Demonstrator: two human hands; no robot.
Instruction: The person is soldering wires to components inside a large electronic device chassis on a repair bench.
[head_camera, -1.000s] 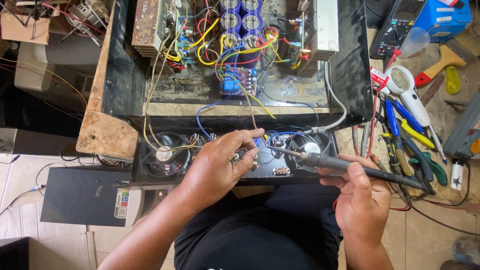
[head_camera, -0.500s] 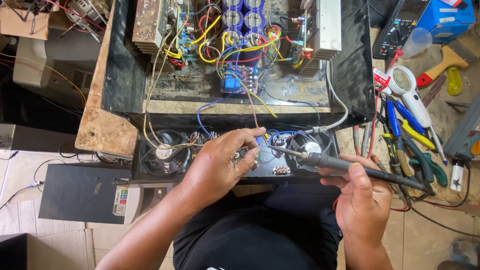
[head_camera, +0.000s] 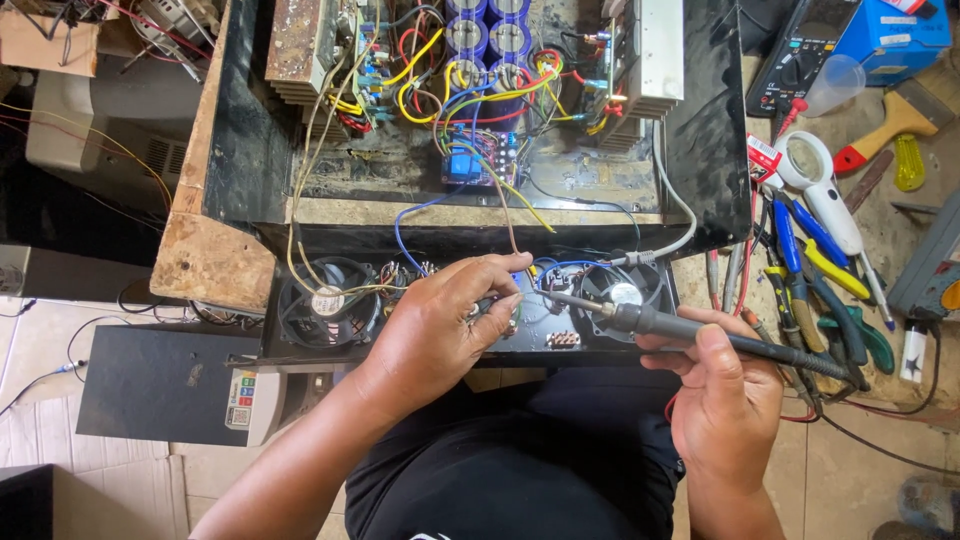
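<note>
An opened black amplifier chassis (head_camera: 700, 150) lies in front of me, full of coloured wires, blue capacitors (head_camera: 485, 25) and a small blue relay board (head_camera: 470, 165). Its rear panel (head_camera: 420, 345) faces me with two round fans (head_camera: 325, 300) (head_camera: 620, 290). My left hand (head_camera: 440, 330) rests on that panel between the fans, fingertips pinching a thin wire at a small connector. My right hand (head_camera: 725, 400) grips a black soldering iron (head_camera: 690, 330); its tip points left and sits right beside my left fingertips.
To the right lie a white magnifier (head_camera: 820, 185), several blue and yellow handled pliers (head_camera: 810, 270), a black multimeter (head_camera: 790, 55), a blue box (head_camera: 890, 35) and a wooden-handled scraper (head_camera: 890, 125). A dark flat case (head_camera: 160, 385) sits lower left. A rusty heat sink (head_camera: 300, 45) is inside the chassis.
The view has shifted slightly. Both hands stay on the rear panel, with the iron's tip still at my left fingertips.
</note>
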